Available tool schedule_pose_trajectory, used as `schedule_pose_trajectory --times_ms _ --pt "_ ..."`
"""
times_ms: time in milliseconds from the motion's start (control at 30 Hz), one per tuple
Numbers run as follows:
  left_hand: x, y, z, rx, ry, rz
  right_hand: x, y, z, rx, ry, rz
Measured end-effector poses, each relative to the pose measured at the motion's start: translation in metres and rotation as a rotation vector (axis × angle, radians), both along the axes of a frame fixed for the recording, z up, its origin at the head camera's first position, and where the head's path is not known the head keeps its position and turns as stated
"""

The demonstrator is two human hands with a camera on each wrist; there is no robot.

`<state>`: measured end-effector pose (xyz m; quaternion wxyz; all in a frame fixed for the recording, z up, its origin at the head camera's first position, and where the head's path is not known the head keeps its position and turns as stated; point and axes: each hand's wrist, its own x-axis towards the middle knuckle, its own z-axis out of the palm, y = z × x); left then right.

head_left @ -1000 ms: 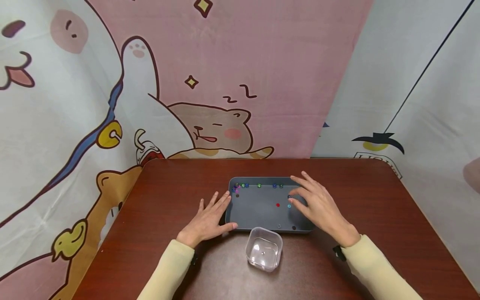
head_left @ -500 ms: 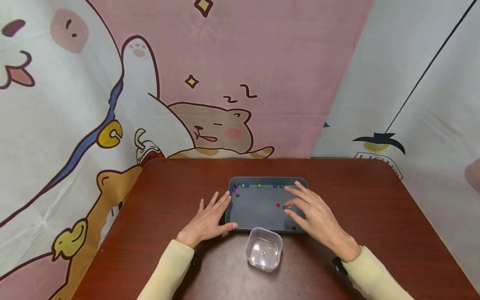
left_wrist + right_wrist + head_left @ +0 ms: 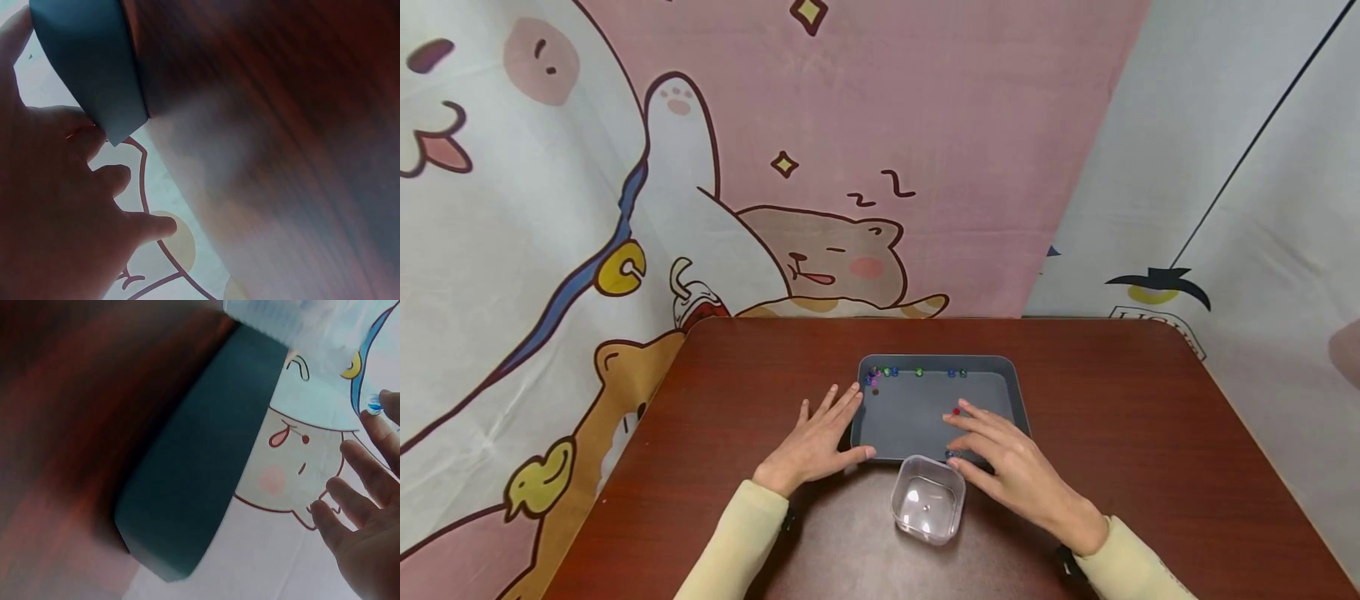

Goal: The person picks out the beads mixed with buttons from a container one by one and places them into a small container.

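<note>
Between thumb and index finger, my right hand (image 3: pixel 1018 471) pinches a clear marble with a blue swirl (image 3: pixel 374 405); its other fingers are spread. In the head view this hand is over the front of a grey tray (image 3: pixel 917 427), just beside the right rim of a clear plastic container (image 3: pixel 901 504). My left hand (image 3: pixel 811 446) touches the tray's left side with spread, fairly straight fingers. Green marbles (image 3: pixel 919 372) and blue marbles (image 3: pixel 952 373) lie along the tray's far wall. A small red piece (image 3: pixel 957 411) lies close to my right fingertips.
The tray and container stand on a brown wooden table (image 3: pixel 760 358). The container sits against the tray's front edge. Several small coloured pieces cluster in the tray's far left corner, near a dark round piece (image 3: pixel 876 392). A cartoon-printed cloth (image 3: pixel 970 167) hangs behind the table.
My right hand has moved left and toward me across the tray, carrying the marble from the tray's right part to near the container. The left hand has stayed in place.
</note>
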<state>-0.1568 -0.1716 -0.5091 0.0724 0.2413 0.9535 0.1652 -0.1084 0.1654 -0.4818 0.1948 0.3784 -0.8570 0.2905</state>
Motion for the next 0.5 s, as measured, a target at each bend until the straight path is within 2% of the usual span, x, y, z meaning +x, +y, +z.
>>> schedule_pose_trajectory --times_ms 233,500 --pt "0.000 0.000 0.000 0.009 0.008 -0.003 0.006 -0.008 -0.008 0.007 0.046 0.069" --pt "0.002 0.000 0.001 -0.002 0.000 0.004 0.009 -0.013 -0.012 0.001 0.079 0.100"
